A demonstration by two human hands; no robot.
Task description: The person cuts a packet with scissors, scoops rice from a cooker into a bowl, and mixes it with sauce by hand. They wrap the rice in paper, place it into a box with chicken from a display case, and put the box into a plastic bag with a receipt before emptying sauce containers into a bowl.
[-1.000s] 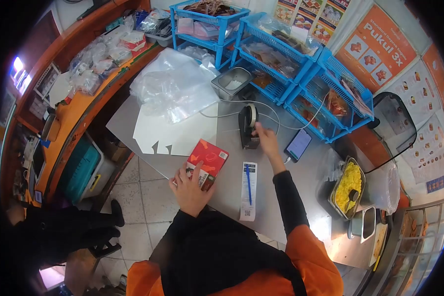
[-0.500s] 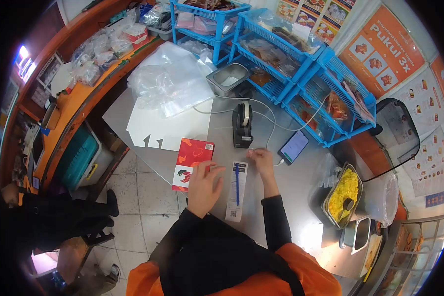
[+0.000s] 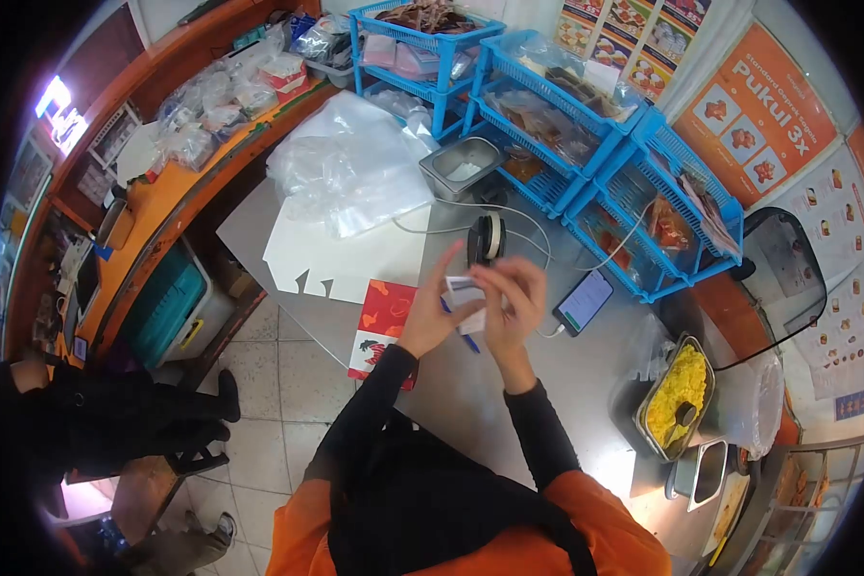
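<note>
A white printed receipt (image 3: 467, 296) is held up between my hands above the metal table, looking shorter than before, perhaps folded. My left hand (image 3: 432, 317) has its thumb across the receipt and its index finger pointing up along one side. On the other side, the fingertips of my right hand (image 3: 512, 305) are pinched together at the receipt's upper edge; anything small in them is hidden. A blue pen (image 3: 470, 343) shows partly below the receipt. Just beyond my fingers stands a black tape dispenser (image 3: 480, 238). Left of my left hand lies a red and white box (image 3: 386, 305).
Clear plastic bags (image 3: 346, 163) and white card (image 3: 346, 252) cover the table's far left. Blue basket racks (image 3: 557, 144) and a metal container (image 3: 463, 165) line the back. A cabled phone (image 3: 584, 301) and a tray of yellow food (image 3: 677, 398) are rightward. A person (image 3: 134, 413) stands at left.
The receipt has come up off the table into my hands. My right hand has moved in toward my left, and both have moved forward. The pen has shifted, and the whole view has turned slightly.
</note>
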